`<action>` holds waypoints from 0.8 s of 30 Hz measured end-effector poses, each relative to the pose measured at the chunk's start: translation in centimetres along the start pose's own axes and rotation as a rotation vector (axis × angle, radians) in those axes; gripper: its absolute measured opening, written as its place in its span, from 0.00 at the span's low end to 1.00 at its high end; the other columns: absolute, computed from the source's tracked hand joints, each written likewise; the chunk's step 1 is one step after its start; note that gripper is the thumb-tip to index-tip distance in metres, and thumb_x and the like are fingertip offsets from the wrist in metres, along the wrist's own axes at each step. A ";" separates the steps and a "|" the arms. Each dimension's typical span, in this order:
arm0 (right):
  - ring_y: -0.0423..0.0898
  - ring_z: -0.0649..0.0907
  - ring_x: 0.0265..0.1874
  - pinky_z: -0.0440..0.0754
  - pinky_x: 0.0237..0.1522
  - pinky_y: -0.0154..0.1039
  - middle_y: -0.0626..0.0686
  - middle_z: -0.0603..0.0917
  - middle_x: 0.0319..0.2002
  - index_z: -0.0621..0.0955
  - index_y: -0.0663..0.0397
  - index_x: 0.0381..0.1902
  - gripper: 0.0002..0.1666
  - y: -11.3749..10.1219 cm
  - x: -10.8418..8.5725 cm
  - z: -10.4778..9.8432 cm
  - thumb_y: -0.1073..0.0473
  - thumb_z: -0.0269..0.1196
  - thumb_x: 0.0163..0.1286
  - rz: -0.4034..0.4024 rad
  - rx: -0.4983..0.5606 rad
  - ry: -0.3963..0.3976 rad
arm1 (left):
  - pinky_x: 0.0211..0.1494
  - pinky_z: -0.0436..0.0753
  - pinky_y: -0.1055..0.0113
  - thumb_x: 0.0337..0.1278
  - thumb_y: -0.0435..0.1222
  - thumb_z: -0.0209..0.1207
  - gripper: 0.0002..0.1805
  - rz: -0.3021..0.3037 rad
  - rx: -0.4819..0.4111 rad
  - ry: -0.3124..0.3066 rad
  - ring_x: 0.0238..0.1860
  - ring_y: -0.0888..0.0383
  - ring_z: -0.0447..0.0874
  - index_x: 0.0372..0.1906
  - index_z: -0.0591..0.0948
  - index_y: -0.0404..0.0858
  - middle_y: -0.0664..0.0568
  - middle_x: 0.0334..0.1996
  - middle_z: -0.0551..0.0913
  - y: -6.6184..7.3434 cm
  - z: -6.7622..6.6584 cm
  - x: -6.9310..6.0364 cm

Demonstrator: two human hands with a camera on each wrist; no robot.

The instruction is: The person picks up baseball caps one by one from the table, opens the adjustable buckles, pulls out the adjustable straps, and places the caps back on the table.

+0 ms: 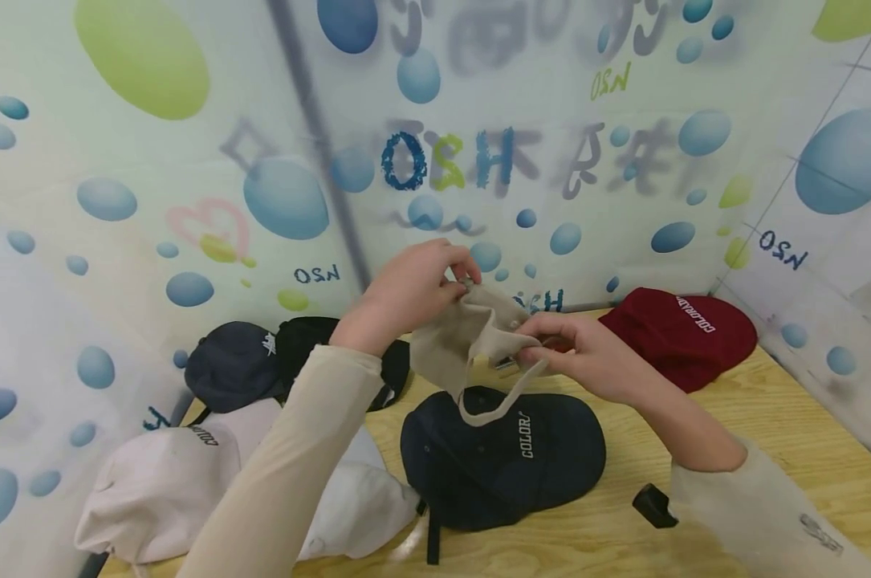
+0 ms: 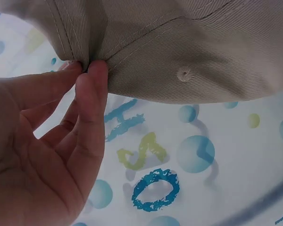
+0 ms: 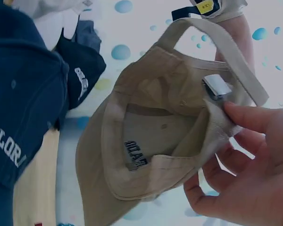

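Observation:
A beige baseball cap (image 1: pixel 438 353) is held in the air, its back strap (image 1: pixel 503 411) hanging as a loop. My left hand (image 1: pixel 409 293) pinches a fold of its cloth between thumb and fingers, as the left wrist view shows at close range. On the other side, my right hand (image 1: pixel 594 357) grips the cap's edge, thumb beside the metal buckle (image 3: pixel 218 86). The right wrist view looks into the cap, with dark embroidered lettering (image 3: pixel 135 154) showing inside. Beneath it on the table lies a navy cap (image 1: pixel 478 474) with white lettering.
A dark red cap (image 1: pixel 684 337) lies at the back right. White caps (image 1: pixel 168 482) and dark caps (image 1: pixel 233 365) crowd the left side. A patterned wall covering (image 1: pixel 421 104) rises behind the wooden table (image 1: pixel 782 433). A small black object (image 1: pixel 654 506) is beside my right sleeve.

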State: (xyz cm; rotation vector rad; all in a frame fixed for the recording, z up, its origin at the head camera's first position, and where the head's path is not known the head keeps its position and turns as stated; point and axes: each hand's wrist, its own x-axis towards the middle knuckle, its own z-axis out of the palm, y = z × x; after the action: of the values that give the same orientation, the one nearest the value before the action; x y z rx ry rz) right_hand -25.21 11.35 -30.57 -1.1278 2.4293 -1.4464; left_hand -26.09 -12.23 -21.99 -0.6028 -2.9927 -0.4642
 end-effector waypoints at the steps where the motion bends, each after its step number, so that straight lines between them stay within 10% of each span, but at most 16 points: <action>1: 0.40 0.82 0.38 0.83 0.43 0.36 0.51 0.84 0.39 0.85 0.53 0.44 0.07 0.0 -0.1 -0.2 0.62 0.62 0.72 -0.009 -0.046 0.004 | 0.51 0.81 0.60 0.70 0.34 0.57 0.10 -0.002 0.008 -0.001 0.48 0.55 0.81 0.50 0.84 0.47 0.53 0.48 0.83 0.1 0.2 0.2; 24: 0.48 0.88 0.45 0.84 0.44 0.37 0.53 0.87 0.49 0.84 0.52 0.55 0.15 -0.4 -1.7 -2.9 0.57 0.62 0.73 0.153 -0.323 0.067 | 0.54 0.81 0.67 0.73 0.33 0.54 0.11 0.021 0.024 -0.015 0.52 0.57 0.80 0.49 0.83 0.48 0.54 0.51 0.78 1.4 5.7 5.6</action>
State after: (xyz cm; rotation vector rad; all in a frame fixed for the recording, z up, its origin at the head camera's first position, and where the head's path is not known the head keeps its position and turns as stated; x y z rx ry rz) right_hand -24.98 14.41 -29.11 -0.9285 2.7994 -1.0925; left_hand -30.68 -7.21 -26.40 -0.6373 -2.9988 -0.4240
